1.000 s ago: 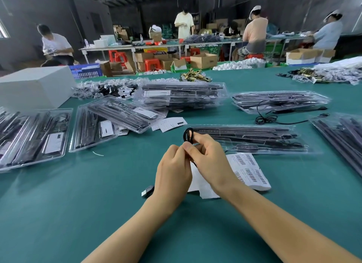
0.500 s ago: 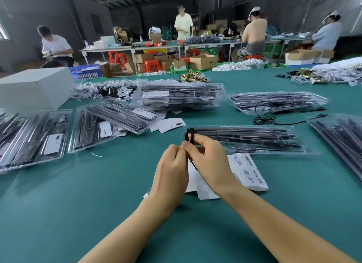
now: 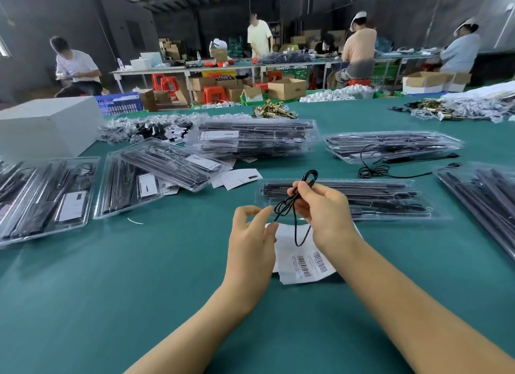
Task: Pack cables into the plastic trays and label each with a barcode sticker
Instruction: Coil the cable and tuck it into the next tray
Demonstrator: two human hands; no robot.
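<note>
- Coiling is the step in hand, as I judge it: the right hand (image 3: 320,206) pinches a thin black cable (image 3: 295,203) between thumb and fingers, held up above the table (image 3: 139,276).
- One loop of the cable sticks up past the right fingertips; a looser loop hangs down below the hand, over the barcode stickers (image 3: 306,262) lying on the table.
- The left hand (image 3: 250,242) sits just beside the cable on its left, thumb and forefinger curled toward each other close to a strand; whether they actually pinch it I cannot tell, and the other fingers are loosely bent.
- The open tray (image 3: 362,198) lies straight beyond the right hand, just behind its knuckles, its long axis running left to right across the view.
- Judgement: the right hand is the nearer to that tray, so the cable would go forward and down from it, with the bundle turned to lie along the tray's length.
- Risk, as I see it: the hanging loop is untied and could spring open or snag on the tray's rim.
- Further trays (image 3: 167,164), filled and labelled, lie well off to the left of the left hand.
</note>
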